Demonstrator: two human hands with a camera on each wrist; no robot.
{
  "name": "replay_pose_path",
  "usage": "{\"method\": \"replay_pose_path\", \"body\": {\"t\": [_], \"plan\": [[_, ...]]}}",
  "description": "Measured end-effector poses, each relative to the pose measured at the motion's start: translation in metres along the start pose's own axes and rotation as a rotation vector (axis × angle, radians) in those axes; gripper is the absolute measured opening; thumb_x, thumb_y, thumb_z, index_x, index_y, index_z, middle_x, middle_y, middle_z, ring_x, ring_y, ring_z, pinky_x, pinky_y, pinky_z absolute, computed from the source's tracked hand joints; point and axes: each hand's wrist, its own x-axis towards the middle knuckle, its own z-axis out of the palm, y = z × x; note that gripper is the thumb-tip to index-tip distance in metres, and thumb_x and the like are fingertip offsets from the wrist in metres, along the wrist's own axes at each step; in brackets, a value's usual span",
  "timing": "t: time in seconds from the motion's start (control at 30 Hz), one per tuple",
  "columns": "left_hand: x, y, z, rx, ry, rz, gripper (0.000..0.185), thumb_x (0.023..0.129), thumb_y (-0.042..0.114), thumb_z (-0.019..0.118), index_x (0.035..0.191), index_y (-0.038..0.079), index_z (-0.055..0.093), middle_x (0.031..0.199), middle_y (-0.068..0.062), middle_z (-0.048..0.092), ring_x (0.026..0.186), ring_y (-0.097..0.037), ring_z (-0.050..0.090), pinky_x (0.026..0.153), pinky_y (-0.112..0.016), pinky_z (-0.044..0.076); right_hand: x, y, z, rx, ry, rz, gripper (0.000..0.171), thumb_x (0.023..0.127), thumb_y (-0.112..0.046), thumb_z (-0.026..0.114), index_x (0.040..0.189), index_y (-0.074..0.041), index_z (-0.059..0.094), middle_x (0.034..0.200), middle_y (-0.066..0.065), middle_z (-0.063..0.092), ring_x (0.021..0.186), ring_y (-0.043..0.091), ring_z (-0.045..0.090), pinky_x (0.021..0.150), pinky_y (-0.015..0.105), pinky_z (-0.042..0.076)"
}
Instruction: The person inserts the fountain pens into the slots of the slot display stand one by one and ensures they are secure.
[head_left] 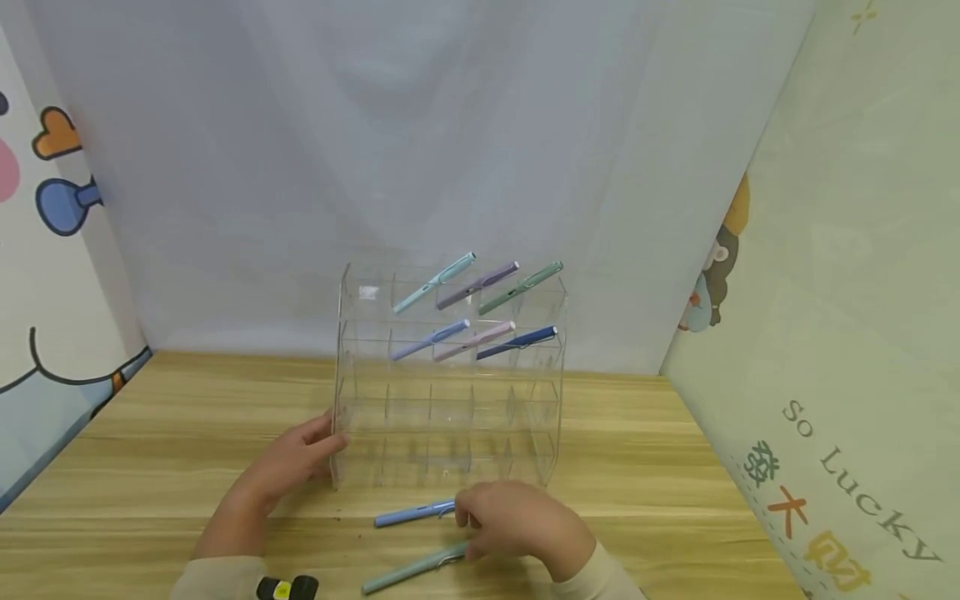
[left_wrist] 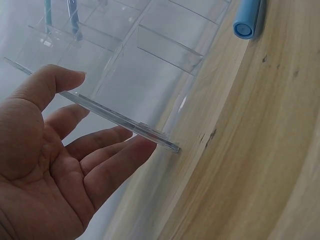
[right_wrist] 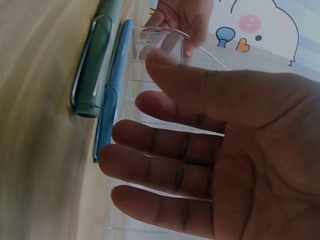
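Note:
A clear acrylic pen rack (head_left: pixel 450 432) stands upright on the table. My left hand (head_left: pixel 296 457) holds its left side panel, with the thumb at one face and the fingers at the other in the left wrist view. My right hand (head_left: pixel 519 523) is over the right ends of two pens lying in front of the rack. Of these, the blue pen (head_left: pixel 411 515) lies nearer the rack and the grey-green pen (head_left: pixel 412 570) nearer me. In the right wrist view the right fingers (right_wrist: pixel 155 165) are loosely bent, with nothing between them and the thumb.
Light cyan (head_left: pixel 435 283), purple (head_left: pixel 477 285) and green (head_left: pixel 521 287) pens lean in the rack's top tier. Periwinkle (head_left: pixel 431 340), pink (head_left: pixel 475 341) and dark blue (head_left: pixel 517 342) pens lean one tier below. A grey curtain (head_left: pixel 450 150) hangs behind the wooden table (head_left: pixel 637 500).

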Motion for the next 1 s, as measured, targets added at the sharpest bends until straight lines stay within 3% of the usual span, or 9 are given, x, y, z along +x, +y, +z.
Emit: {"method": "replay_pose_path", "body": {"t": [0.17,0.4,0.6,1.0], "plan": [[0.0,0.0,0.0,0.01,0.005,0.002,0.077,0.099,0.046,0.055,0.158,0.016,0.017,0.161,-0.023,0.018,0.142,-0.044,0.031,0.1,-0.049,0.051,0.004,-0.003,0.007,-0.055,0.011,0.008,0.026,0.078,-0.031,0.083,0.094,-0.022,0.066,0.083,-0.015,0.055,0.073,0.001,0.05,0.068,0.021,0.047],[-0.001,0.0,0.0,0.01,0.004,-0.006,0.079,0.098,0.049,0.055,0.158,0.014,0.018,0.161,-0.023,0.018,0.142,-0.045,0.031,0.101,-0.051,0.049,0.008,-0.004,0.015,-0.055,-0.015,0.047,0.022,0.078,-0.029,0.083,0.087,-0.023,0.064,0.079,-0.015,0.052,0.067,0.004,0.048,0.062,0.021,0.044],[0.001,0.001,0.0,0.007,0.006,0.001,0.078,0.098,0.048,0.055,0.158,0.014,0.019,0.161,-0.023,0.018,0.141,-0.045,0.032,0.099,-0.049,0.051,0.009,-0.001,0.019,-0.045,-0.002,0.029,0.021,0.079,-0.025,0.083,0.082,-0.025,0.061,0.079,-0.016,0.051,0.065,0.003,0.046,0.06,0.019,0.043],[0.003,-0.001,0.0,-0.005,0.004,0.0,0.081,0.096,0.052,0.057,0.158,0.016,0.02,0.161,-0.023,0.02,0.139,-0.045,0.036,0.095,-0.044,0.054,-0.007,0.01,-0.006,0.015,0.064,0.001,0.016,0.079,-0.017,0.074,0.078,-0.023,0.059,0.077,-0.014,0.05,0.066,0.004,0.046,0.058,0.021,0.042]]}}
